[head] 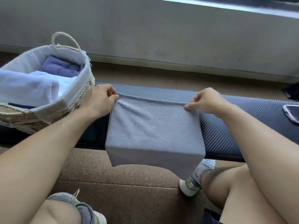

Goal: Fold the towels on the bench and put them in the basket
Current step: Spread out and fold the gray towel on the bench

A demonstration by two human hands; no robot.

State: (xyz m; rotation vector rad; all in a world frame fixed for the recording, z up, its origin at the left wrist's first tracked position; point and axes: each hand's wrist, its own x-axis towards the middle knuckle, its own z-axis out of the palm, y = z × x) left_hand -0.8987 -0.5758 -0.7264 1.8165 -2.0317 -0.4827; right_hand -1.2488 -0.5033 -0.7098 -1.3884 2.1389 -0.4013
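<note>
Head view: grey towel stretched between two hands over dark bench.
Left hand pinching far corner at 10 o'clock, right hand pinching far corner at 2 o'clock, fingers curled on the hem; near edge draped over bench front toward 6 o'clock. Woven basket at 9 o'clock, holding folded white towel and purple towel. Phone at 3 o'clock.

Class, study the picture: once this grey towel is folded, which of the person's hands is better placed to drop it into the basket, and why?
Left, probably. The left hand pinches the grey towel at its corner right beside the basket; the right hand pinches the far corner, nearer the phone.
</note>
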